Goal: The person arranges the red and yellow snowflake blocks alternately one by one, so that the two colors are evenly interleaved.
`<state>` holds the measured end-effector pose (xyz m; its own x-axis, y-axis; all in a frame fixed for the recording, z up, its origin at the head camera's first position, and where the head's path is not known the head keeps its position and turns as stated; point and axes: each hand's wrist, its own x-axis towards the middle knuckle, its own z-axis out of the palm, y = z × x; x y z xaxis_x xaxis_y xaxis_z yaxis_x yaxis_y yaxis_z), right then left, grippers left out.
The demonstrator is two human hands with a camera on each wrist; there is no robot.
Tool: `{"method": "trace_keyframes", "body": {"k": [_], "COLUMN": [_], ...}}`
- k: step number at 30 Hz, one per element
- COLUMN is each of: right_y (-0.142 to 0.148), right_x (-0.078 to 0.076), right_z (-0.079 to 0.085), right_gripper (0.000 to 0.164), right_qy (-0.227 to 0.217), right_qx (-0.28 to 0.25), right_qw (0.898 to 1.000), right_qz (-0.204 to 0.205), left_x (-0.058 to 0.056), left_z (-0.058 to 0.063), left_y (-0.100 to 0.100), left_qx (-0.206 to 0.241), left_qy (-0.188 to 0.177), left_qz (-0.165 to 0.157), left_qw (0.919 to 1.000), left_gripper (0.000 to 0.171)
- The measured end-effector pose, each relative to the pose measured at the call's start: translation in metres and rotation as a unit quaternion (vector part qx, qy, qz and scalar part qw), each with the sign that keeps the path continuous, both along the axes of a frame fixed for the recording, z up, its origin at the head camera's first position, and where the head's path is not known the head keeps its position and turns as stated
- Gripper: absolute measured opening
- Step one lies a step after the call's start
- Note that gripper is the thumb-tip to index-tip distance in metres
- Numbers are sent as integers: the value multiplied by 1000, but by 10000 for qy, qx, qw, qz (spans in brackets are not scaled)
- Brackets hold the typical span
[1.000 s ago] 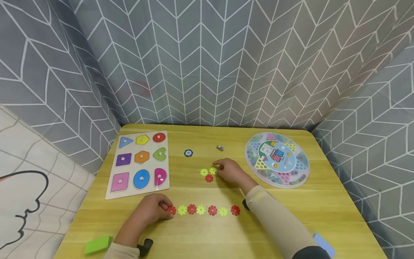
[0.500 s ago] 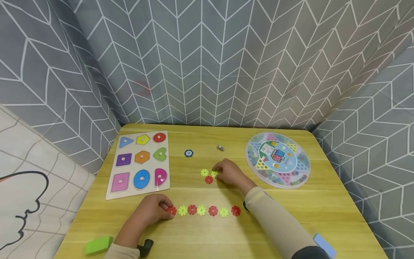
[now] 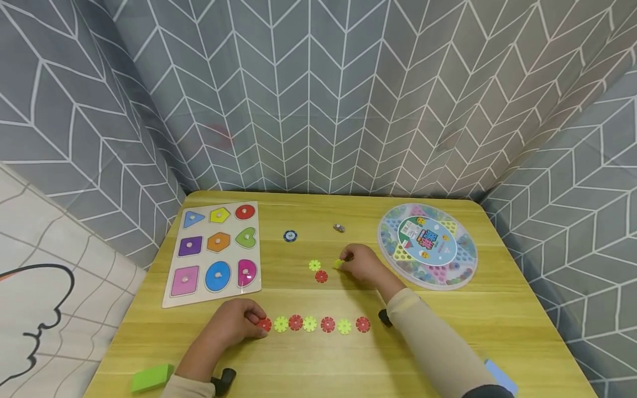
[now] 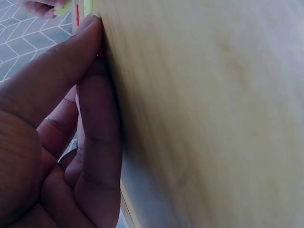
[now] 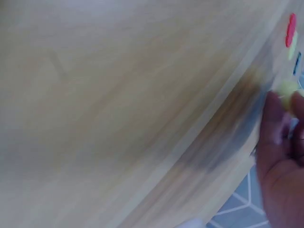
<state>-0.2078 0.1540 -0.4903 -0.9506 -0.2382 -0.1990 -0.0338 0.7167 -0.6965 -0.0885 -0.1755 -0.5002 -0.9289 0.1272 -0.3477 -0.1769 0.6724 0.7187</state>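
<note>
My left hand pinches the red notched plastic disc at the left end of a row on the table. In that row, red discs and yellow-green discs alternate up to a last red disc. My right hand holds a yellow-green notched disc between thumb and fingertips; in the right wrist view this disc is tilted and raised off the tabletop. Just left of it lie another yellow-green disc and a red disc.
A knobbed shape puzzle board lies at left. A round game box is at right. Behind the discs are a blue poker chip and a small grey object. Green and blue blocks sit near the front.
My right hand has taken the yellow-green disc from beside the two others and moved it slightly right, lifting it. The left hand stays in place on its red disc.
</note>
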Motion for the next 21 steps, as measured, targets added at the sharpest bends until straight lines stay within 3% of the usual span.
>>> {"method": "trace_keyframes", "body": {"k": [3,7,11,16,21], "right_y": [14,33,51,70,84], "right_x": [5,16,30,49,70], "right_z": [3,19,41,62,70], "right_gripper": [9,18,27,30,30], "right_qy": [-99,-353,-525,-482,-478], "right_qx": [-1193,-2680,-3352,-3446,-3210], "right_qw": [9924,9603,9363,9339,9431], "right_qz": [-270,-685,-902,-818,-720], "left_x": [0,0,-1,-1,-1], "left_z": [-1,-1,0,0,0], "left_y": [0,-1,-1,0,0], "left_qx": [25,9,-32,-63,-45], "left_qy": [0,38,48,6,-5], "left_qz": [21,-24,-43,-28,-30], "left_qw": [10000,10000,10000,10000,10000], "left_gripper": [28,28,29,28,28]}}
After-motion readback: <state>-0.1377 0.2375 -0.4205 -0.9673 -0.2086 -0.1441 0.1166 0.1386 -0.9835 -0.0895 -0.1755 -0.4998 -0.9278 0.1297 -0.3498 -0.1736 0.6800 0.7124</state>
